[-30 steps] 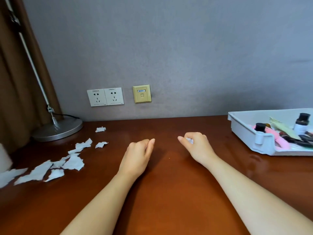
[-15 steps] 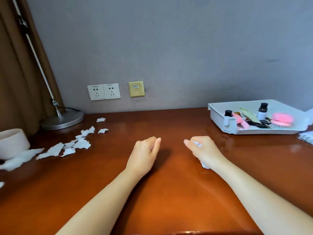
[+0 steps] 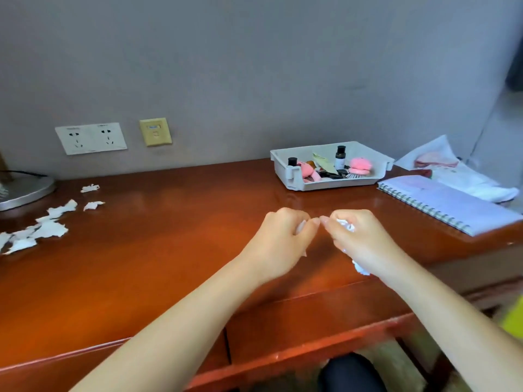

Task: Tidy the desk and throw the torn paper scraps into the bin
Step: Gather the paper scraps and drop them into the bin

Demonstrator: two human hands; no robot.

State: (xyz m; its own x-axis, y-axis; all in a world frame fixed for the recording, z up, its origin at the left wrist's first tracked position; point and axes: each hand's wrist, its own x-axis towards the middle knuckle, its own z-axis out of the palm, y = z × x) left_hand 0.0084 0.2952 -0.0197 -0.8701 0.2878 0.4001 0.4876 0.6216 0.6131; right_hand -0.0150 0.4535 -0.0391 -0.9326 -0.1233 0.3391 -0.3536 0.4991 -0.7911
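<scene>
Paper scraps [image 3: 346, 225] are already bunched in the right hand [image 3: 359, 239], whose fingers are curled tight around a crumpled white wad; bits of it poke out at the knuckles and below the heel of the palm. Just left of it, the left hand [image 3: 278, 239] is closed too, with a sliver of white showing between its fingers [image 3: 301, 226], so it seems to grip a smaller piece. Both fists sit at mid-frame, thumbs nearly touching, low over the desk [image 3: 169, 250].

What the next move likely turns on is the loose litter: the remaining torn scraps [image 3: 42, 230] lie far off toward the left edge of the frame, strung in a ragged line running from lower left up toward the sockets [image 3: 90, 138]. The left hand is the nearer one. These pieces are thin, flat, jagged-edged and light, lying on glossy reddish-brown wood, so they may slide rather than lift.

At upper right stand a pale plastic tray [image 3: 294, 179] of small bottles and pink things, and a spiral notebook [image 3: 447, 205]. No bin is clearly visible.
</scene>
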